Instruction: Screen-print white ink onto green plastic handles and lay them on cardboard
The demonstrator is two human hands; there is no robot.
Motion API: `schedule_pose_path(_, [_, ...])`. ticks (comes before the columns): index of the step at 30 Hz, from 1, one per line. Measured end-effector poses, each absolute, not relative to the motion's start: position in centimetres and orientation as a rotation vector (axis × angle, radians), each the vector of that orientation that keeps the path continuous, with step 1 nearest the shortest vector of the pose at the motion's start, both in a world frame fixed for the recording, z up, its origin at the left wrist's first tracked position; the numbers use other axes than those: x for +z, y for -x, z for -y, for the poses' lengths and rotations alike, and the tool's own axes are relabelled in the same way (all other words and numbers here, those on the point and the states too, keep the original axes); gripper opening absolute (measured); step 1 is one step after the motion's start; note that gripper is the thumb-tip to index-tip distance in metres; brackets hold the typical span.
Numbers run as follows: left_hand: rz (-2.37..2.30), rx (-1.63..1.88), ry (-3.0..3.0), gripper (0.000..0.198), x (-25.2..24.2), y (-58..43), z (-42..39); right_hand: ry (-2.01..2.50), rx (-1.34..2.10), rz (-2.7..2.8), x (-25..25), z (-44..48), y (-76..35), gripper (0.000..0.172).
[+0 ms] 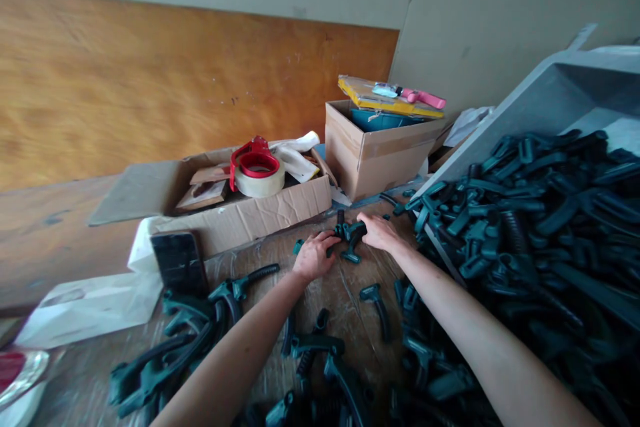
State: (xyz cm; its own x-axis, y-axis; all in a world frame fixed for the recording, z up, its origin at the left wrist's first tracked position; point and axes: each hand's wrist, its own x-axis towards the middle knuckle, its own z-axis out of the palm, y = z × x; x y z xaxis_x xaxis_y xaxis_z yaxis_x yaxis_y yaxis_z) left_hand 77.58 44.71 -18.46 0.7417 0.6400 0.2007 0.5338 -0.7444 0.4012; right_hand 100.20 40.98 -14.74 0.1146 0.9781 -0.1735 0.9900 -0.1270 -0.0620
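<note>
In the head view, my left hand (314, 257) is palm-down over the table, its bent fingers closed on the near end of a dark green plastic part partly hidden under them. To its right, my right hand (379, 232) pinches a dark green T-shaped plastic handle (354, 240) between thumb and fingers. The two hands almost meet at these parts. A single similar handle (377, 310) lies on the table just below. More such handles (320, 347) are scattered between my forearms, and another heap (185, 340) lies left of my left arm.
A large grey bin (505, 107) tilts at the right, filled with loose green parts (525, 213). Behind the hands stand an open cardboard box (260, 219) with a red tape dispenser (255, 160) and a taller carton (375, 157). A phone (179, 263) leans at the left.
</note>
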Motion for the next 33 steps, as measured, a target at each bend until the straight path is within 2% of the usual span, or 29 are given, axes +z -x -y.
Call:
schedule_pose_path(9, [-0.907,0.107,-2.578,0.033,-15.1,-67.3,-34.1,-1.991,-0.486,-2.176,-13.2,-31.6,-90.8,0.049])
schedule_pose_path(16, [-1.193,-0.131,-2.528,0.036,-11.7,-62.9,-30.1,-1.908,-0.672,-2.185,-12.0,-25.3,-83.7,0.051])
schedule_pose_path(24, [-1.418,-0.212,-2.465,0.037,-9.5,-57.8,-25.4,-1.864,-0.707,-2.282,-10.6,-20.8,-79.1,0.057])
schedule_pose_path(29, [-1.444,-0.276,-2.443,0.04,-8.2,-54.9,-22.7,-1.807,-0.813,-2.44,-8.3,-18.5,-77.6,0.054])
schedule_pose_path(33, [-1.567,-0.085,-2.464,0.042,-6.3,-55.1,-18.7,-1.959,-0.905,-2.652,-6.1,-12.7,-80.1,0.05])
